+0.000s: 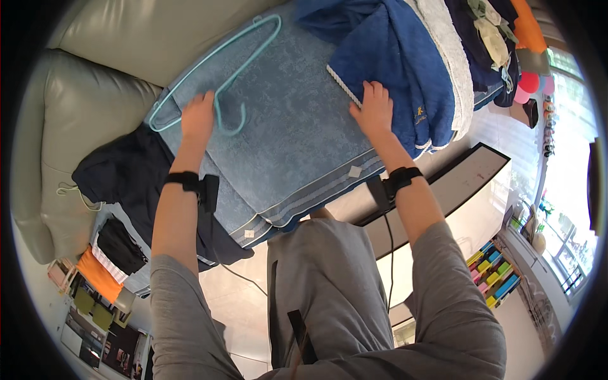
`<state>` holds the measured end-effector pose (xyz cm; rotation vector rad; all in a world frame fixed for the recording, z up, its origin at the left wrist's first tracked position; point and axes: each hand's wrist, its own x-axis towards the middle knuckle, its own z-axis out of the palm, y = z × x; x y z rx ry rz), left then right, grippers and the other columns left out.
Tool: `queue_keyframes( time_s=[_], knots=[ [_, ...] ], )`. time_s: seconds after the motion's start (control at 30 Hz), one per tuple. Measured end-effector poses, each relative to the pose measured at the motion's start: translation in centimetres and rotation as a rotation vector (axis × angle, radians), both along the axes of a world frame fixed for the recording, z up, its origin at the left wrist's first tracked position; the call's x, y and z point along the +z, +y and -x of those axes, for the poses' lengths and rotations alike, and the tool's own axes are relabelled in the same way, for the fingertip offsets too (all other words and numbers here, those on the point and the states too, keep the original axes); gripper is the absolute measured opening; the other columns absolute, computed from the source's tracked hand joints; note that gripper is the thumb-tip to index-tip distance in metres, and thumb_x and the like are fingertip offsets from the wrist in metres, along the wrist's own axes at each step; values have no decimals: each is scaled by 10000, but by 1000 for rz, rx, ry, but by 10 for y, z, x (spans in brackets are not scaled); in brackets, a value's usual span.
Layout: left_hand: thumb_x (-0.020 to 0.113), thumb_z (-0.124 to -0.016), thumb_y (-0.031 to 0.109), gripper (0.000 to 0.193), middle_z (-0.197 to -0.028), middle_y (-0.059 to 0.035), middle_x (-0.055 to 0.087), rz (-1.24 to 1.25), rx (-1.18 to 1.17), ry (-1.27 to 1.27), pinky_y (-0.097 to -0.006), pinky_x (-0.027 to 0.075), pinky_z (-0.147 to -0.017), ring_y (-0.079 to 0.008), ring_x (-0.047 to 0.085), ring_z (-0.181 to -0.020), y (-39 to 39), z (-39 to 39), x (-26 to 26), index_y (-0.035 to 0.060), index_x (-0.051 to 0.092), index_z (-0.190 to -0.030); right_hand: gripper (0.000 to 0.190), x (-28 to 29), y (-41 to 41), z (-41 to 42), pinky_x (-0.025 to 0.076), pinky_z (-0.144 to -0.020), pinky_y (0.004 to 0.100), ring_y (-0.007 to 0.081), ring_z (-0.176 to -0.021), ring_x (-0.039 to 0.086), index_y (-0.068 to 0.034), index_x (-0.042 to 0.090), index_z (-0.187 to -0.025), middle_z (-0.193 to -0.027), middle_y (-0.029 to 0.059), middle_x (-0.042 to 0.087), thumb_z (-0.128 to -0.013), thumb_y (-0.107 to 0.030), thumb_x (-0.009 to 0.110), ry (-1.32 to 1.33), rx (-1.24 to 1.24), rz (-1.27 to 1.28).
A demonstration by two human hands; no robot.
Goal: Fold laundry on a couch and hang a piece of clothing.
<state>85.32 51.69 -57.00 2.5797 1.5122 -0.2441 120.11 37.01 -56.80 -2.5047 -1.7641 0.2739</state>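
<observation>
My left hand (198,115) is at the light blue plastic clothes hanger (223,86), near the base of its hook, over the blue patterned sofa cushion (289,114). Whether its fingers grip the hanger I cannot tell. My right hand (375,108) rests on a dark blue cloth (403,57) with white corded edging and a small yellow embroidered mark; its fingertips touch the cloth near that edging. Whether they pinch it is unclear. The hanger lies with its hook towards me. Dark garments (128,166) lie to the left of my left hand.
A grey leather sofa back and arm (95,104) border the cushion. A whitish cloth (456,61) and more clothes lie at the right. Folded black clothing (121,244) and an orange cushion (99,274) are at lower left. A low table (468,180) stands at right.
</observation>
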Motion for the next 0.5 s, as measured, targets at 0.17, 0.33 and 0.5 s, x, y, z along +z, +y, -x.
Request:
queue_keyframes(
  time_s=[0.17, 0.33, 0.5],
  knots=[
    [543, -743, 125, 261, -930, -122, 536, -252, 34, -13, -453, 392, -818, -305, 531, -905, 8, -27, -29, 90, 523, -1002, 174, 7, 5, -3, 436, -634, 377, 271, -648, 544, -28, 547, -895, -646, 130, 508, -752, -70, 458, 600, -297, -108],
    [535, -797, 158, 295, -996, -159, 551, -78, 234, -510, -440, 355, -879, -336, 514, -933, -78, -17, -2, 15, 519, -1055, 488, 103, -58, 133, 408, -486, 228, 72, -538, 487, -122, 547, -1132, -637, -23, 512, -708, 14, 348, 1371, 43, 29],
    [361, -862, 569, 639, -1102, -128, 573, 1852, 1474, -976, -348, 432, -876, -219, 565, -970, -192, 29, 77, 6, 544, -1104, 137, 165, -101, 227, 417, -573, 352, 228, -598, 524, -11, 485, -849, -641, 119, 500, -765, -117, 466, 1484, 215, 729]
  ],
)
